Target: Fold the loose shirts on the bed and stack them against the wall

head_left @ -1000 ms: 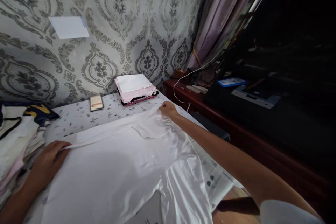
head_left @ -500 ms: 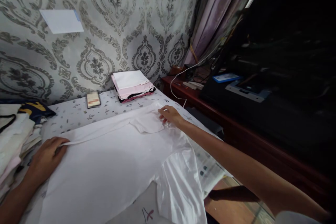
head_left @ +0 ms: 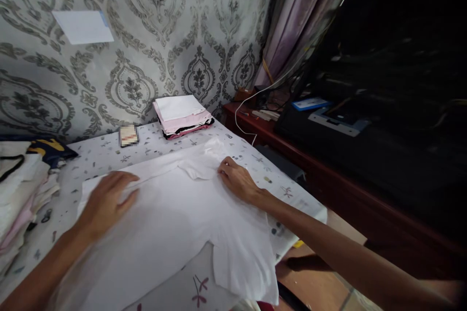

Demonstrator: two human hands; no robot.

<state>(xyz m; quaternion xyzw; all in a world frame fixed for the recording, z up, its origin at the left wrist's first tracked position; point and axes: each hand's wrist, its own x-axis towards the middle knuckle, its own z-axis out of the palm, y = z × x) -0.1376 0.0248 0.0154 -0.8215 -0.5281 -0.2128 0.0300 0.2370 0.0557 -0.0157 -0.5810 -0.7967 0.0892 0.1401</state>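
Note:
A white T-shirt (head_left: 171,223) lies spread over the bed sheet, its far edge folded inward and one short sleeve hanging towards the near right. My left hand (head_left: 109,199) hovers over or rests lightly on the folded left part, fingers stretched and thumb apart, slightly blurred. At the far right of the shirt, beside the folded-over sleeve, my right hand (head_left: 238,180) has its fingers curled and pinched on the white cloth. Its fingertips are partly hidden. Some bunched fabric lies just beyond that hand.
A folded pile of clothes (head_left: 184,114) stands by the wall. Near it lies a small pixelated item (head_left: 129,135). Loose clothes (head_left: 22,194) are heaped at the left. A dark red wooden desk (head_left: 251,119) with a white cable (head_left: 237,114) borders the bed's right side.
My left hand has let go of the shirt's left edge and moved right and away from me, fingers opening. My right hand has shifted slightly nearer, and the shirt's right side has been drawn in.

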